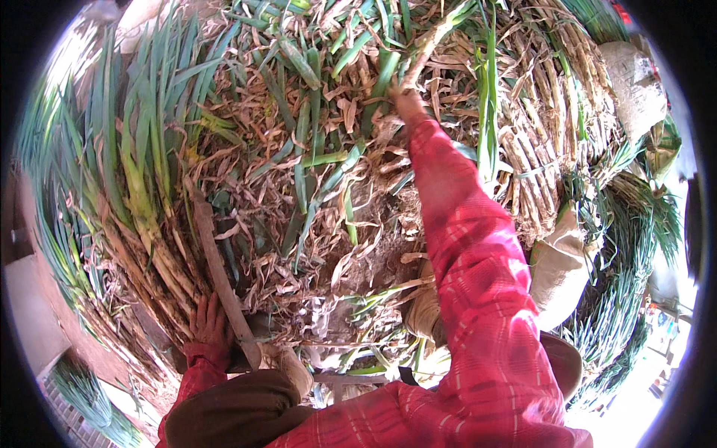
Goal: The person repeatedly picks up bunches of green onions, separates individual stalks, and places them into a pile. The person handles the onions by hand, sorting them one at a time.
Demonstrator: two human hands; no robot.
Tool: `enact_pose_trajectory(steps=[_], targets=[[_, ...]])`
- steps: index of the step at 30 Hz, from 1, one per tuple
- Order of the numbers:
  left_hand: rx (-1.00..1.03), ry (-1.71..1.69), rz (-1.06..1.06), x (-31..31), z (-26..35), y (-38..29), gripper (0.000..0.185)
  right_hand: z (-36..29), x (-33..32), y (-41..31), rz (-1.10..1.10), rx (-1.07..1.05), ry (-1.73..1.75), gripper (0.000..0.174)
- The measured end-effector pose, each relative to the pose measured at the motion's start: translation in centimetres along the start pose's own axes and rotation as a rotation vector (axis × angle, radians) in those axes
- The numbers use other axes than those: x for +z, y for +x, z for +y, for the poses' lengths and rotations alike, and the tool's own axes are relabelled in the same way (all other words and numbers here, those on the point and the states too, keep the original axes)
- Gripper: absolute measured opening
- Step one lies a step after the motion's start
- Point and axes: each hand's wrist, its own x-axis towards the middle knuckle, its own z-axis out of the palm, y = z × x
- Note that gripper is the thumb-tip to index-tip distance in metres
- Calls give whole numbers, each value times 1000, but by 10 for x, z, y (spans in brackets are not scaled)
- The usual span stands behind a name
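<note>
Stretched out far ahead, my right hand (409, 102) closes around the lower end of a green onion stalk (432, 49), whose green top points up and away. Under that hand spreads a thick litter of dry brown husks (336, 120) and cut green leaves (305, 129). At the lower left, my left hand (210, 325) rests with its fingers apart at the root ends of a large heap of green onions (151, 241). A wooden slat (218, 263) runs along the right side of this heap, close to my left fingers.
To the right lie bundled stalks (526, 173) with dry outer skins. A beige sack (563, 274) stands below them, a whitish sack (633, 89) farther off. More green onions (622, 285) line the right edge. My shoe (423, 316) is beside the litter. Another bundle (84, 386) lies lower left.
</note>
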Motion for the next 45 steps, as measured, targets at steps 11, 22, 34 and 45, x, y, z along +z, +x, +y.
enact_pose_trajectory(steps=[11, 22, 34, 45], targets=[[23, 23, -72, -5, 4, 3, 50, -43, 51, -218, -187, -40, 675, 39], [18, -29, -64, -21, 13, 2, 50, -37, 4, -254, -42, 152, 1041, 19], [85, -68, 117, 1, 0, -7, 41, -23, 25, -373, -279, -123, 264, 25], [126, -262, 271, 5, -7, -11, 38, -221, 56, -441, -262, -357, 801, 27]])
